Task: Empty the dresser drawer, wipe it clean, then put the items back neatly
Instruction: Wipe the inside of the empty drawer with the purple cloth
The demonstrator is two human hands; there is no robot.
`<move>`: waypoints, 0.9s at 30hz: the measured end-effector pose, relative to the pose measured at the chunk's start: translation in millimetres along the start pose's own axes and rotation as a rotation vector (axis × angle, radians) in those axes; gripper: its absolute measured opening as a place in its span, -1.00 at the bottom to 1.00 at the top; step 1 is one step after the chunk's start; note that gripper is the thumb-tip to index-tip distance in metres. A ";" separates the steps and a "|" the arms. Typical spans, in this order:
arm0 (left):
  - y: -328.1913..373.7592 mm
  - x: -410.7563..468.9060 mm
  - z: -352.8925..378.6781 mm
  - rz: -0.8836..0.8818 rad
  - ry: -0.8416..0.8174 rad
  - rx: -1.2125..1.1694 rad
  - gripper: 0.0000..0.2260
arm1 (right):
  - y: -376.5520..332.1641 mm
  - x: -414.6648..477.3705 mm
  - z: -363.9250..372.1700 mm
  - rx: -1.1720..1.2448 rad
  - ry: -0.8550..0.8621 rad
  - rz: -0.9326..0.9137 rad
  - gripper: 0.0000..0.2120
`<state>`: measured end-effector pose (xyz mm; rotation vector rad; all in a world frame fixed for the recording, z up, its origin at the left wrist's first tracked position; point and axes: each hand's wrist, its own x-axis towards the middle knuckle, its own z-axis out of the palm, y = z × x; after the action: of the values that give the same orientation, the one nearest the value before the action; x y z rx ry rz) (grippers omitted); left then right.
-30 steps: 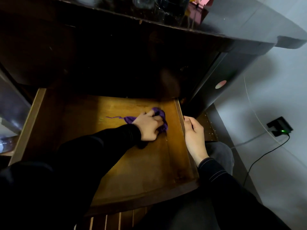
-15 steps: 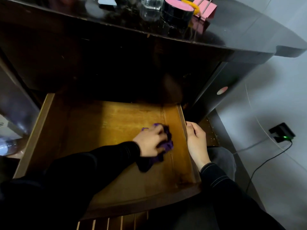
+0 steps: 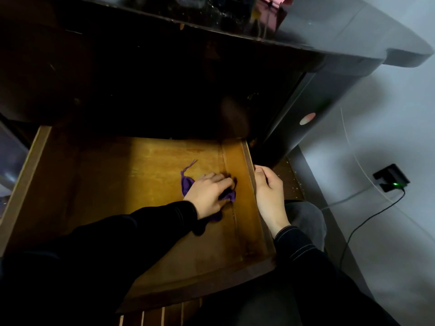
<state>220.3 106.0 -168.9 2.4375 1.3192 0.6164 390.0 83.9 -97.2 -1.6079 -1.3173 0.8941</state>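
Note:
The wooden drawer [image 3: 146, 175] is pulled out of the dark dresser, and its yellow-brown floor holds nothing but a purple cloth [image 3: 186, 184]. My left hand [image 3: 208, 195] presses flat on that cloth near the drawer's right wall, with a loose purple thread trailing toward the back. My right hand [image 3: 270, 196] grips the top edge of the right side wall [image 3: 250, 161]. Both arms wear black sleeves.
The dark dresser top [image 3: 211, 27] overhangs the drawer and carries glass jars and a pink item at the back. A grey wall lies to the right, with a black charger [image 3: 392, 177] showing a green light and its cable. My knee [image 3: 303, 215] sits beside the drawer.
My left hand has slid the cloth along the drawer floor near the right wall, a little toward me. The right hand has stayed on the side wall. The head camera has shifted slightly.

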 end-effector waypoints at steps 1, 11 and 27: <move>-0.5 1.8 -1.0 0.004 0.008 0.005 -0.73 | -0.7 -0.5 0.2 0.000 -0.003 0.001 -0.72; 12.6 -13.6 -7.3 0.098 -0.103 0.183 -0.73 | -4.3 -2.0 0.1 -0.022 -0.003 -0.017 -0.72; 24.3 -0.9 -8.6 0.104 -0.103 0.238 -0.73 | 1.7 1.8 0.3 -0.037 0.008 -0.034 -0.72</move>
<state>232.9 92.8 -150.7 2.7020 1.2973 0.3697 390.7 85.5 -98.9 -1.6106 -1.3591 0.8469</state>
